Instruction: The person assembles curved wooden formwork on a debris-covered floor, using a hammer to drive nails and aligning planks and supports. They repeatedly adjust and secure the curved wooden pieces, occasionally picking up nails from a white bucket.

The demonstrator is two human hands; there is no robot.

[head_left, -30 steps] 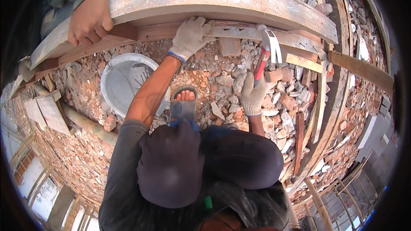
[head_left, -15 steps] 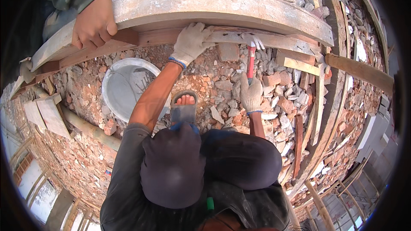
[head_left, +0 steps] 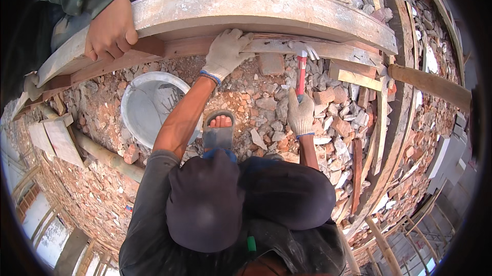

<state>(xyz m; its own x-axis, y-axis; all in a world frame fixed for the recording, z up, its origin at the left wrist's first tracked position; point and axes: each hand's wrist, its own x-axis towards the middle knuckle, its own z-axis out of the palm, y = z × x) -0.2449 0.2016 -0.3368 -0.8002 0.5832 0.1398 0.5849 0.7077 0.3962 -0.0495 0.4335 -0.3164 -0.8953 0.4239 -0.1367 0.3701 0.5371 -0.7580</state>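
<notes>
Gloved in white knit, my left hand [head_left: 226, 53] lies against the wooden formwork, its fingers reaching over a narrow wooden strip [head_left: 274, 46] under the wide board [head_left: 256, 7]. What the fingertips press on is partly hidden, and the fingers are bent together. My right hand [head_left: 300, 114], in a matching glove, is wrapped round the grip of a claw hammer [head_left: 301, 68] with a red handle. The hammer's metal head is at the strip's near edge, well to the right of my left hand. I cannot tell whether it touches the wood.
A white bucket [head_left: 134, 104] with nails inside stands on the rubble left of my foot. At upper left a co-worker's hand [head_left: 113, 29] grips the wide board. A round pole [head_left: 428, 87] juts in at right. Broken bricks [head_left: 343, 125] and stones cover the ground.
Almost nothing differs. The whole view has shifted slightly; both hands, the hammer and the co-worker's hand keep their places on the wood.
</notes>
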